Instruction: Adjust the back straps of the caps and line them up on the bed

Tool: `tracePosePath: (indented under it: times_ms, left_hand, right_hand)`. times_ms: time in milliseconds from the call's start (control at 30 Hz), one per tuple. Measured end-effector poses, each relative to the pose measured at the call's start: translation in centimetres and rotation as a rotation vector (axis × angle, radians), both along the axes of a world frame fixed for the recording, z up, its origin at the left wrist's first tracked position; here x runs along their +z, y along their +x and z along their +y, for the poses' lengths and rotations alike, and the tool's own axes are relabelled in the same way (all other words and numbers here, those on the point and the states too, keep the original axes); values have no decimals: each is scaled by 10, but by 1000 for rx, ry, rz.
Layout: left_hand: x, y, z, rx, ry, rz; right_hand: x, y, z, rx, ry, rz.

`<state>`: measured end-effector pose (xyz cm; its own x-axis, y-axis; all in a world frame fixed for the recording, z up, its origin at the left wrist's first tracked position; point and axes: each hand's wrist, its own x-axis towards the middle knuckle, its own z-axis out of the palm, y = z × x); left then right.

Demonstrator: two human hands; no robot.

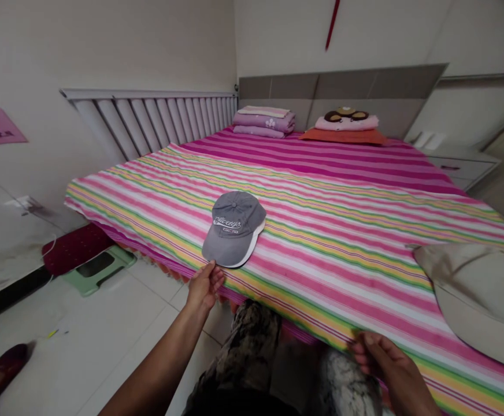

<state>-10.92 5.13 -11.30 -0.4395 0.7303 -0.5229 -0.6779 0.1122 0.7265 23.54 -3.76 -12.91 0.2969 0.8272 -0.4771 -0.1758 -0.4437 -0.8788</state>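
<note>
A grey baseball cap point(236, 222) with white lettering lies on the striped bed sheet point(321, 254), its brim toward me. My left hand point(204, 286) is closed at the front of the brim, thumb touching its edge; the underside of this grip is hidden. Farther right, my right hand point(380, 352) has its fingers pinched together at the near edge of the sheet, slightly blurred. A beige cap point(481, 283) rests on the bed at the right, apart from my right hand and cut off by the frame.
Folded purple bedding point(265, 123) and a pink and orange stack point(345, 130) sit by the headboard point(343, 95). A railing point(160, 118) lines the left side. A green stool point(96, 268) stands on the floor, and a person's foot in a dark red shoe point(7, 364) shows lower left.
</note>
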Motion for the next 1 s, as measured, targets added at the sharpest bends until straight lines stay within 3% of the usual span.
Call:
tracePosePath:
  times_ms: [367, 533, 667, 800, 933, 1000]
  left_hand:
    - [27, 0, 9, -3, 149, -53]
    - [48, 6, 18, -101, 279, -94]
    - [56, 23, 13, -239, 477, -61]
    - [46, 50, -9, -443, 538, -60]
    - [13, 77, -40, -735, 450, -58]
    - [-7, 85, -53, -916, 401, 13]
  right_hand:
    - [0, -21, -8, 92, 12, 39]
    - [-14, -34, -10, 185, 5, 57]
    - [-19, -44, -6, 267, 13, 89]
    - [6, -54, 5, 332, 151, 160]
    - [46, -61, 25, 403, 341, 481]
    - [59, -60, 35, 329, 390, 590]
